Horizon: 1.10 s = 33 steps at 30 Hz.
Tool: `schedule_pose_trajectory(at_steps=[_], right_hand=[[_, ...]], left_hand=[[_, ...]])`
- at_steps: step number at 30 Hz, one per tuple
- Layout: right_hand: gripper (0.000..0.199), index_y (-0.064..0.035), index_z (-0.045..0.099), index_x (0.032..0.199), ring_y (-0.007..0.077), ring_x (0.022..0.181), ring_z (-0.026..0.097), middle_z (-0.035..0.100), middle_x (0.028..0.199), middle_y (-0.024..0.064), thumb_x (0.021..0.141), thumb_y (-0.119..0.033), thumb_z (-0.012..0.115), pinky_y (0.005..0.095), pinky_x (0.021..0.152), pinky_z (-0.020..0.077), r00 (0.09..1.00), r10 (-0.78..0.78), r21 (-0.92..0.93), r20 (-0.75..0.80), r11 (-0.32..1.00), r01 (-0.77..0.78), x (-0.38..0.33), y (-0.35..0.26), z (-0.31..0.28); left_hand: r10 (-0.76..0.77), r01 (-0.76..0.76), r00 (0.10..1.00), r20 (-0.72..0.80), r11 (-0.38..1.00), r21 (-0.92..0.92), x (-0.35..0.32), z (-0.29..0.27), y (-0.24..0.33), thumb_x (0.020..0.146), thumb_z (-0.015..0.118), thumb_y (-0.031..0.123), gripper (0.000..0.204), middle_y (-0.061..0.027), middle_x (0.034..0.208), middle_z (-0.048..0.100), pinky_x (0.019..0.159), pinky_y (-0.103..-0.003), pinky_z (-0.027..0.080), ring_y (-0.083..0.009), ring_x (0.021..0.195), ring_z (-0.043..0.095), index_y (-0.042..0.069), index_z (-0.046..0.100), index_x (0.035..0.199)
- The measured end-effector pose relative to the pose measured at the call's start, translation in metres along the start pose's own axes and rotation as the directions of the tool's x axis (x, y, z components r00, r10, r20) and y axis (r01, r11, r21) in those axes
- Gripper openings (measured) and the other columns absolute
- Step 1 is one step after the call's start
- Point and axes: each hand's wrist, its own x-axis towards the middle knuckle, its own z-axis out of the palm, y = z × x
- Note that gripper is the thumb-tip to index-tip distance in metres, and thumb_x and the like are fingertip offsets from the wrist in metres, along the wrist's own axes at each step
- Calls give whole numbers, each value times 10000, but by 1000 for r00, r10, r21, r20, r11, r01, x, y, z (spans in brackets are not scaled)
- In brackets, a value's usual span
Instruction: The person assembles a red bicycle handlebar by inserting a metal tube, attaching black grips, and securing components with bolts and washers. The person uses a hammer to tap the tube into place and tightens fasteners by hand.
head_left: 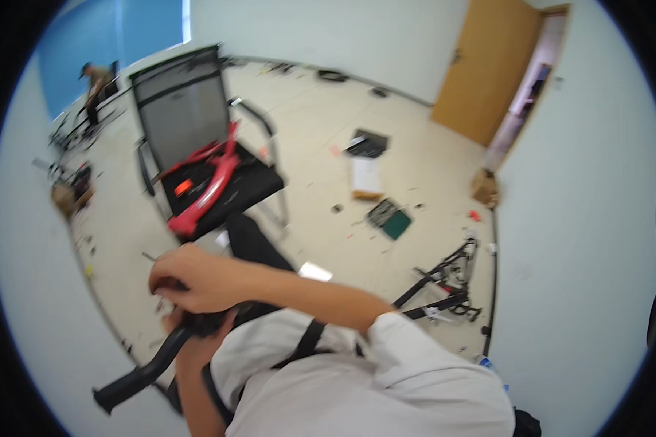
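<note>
A thick, bent black tube point(142, 375) slants up from the lower left to a dark part between my hands. My left hand point(200, 346) is wrapped round that upper end from below. Just above it, my right hand point(200, 277) reaches across from the right with curled fingers; a dark shape shows under them, blurred and mostly hidden. In front of me stands a black mesh office chair point(178, 109). On its seat lies a shiny red curved frame part point(215, 189), beside a small orange object point(184, 188).
A black bicycle-like frame point(448, 280) lies on the floor at right. Ahead are a white-and-yellow box point(366, 178), a green-and-black flat case point(391, 218) and a cardboard box point(485, 188). A wooden door point(488, 69) stands ajar. Far left, a person point(95, 87) sits near scattered parts.
</note>
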Motion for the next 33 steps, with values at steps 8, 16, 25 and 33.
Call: schedule_pose_trajectory(at_steps=[8,16,25,33], right_hand=[[63,3,663,883,298,870,666,672,892,134,832,-18,692,384,761,551,979,-124,-12,160,992,127,-4,-56,18],[285,-40,528,681,260,883,697,659,748,93,731,29,800,447,960,564,922,-336,-216,-192,931,294,-61,-28,35],[112,36,545,996,245,921,723,697,884,128,921,63,624,393,873,582,839,372,400,-396,893,-207,-70,-4,9],[198,24,590,1086,162,744,679,625,818,63,925,-72,654,265,639,549,822,557,680,115,559,-474,-2,23,-20]], left_hand=[[226,-275,946,-231,938,-210,6,-15,-62,713,791,290,440,-129,853,658,687,-299,506,-267,756,653,57,641,1053],[173,-242,959,-225,912,-330,2,-32,-13,628,872,258,387,-89,674,698,604,-289,550,-254,627,709,60,684,903],[114,-234,951,-288,874,-426,-2,-40,-10,632,929,171,377,-23,709,686,598,-217,522,-66,622,645,28,654,847],[291,-280,955,-55,826,-489,-2,-36,-8,644,905,267,428,-66,682,700,624,-244,541,-158,621,702,13,660,886]])
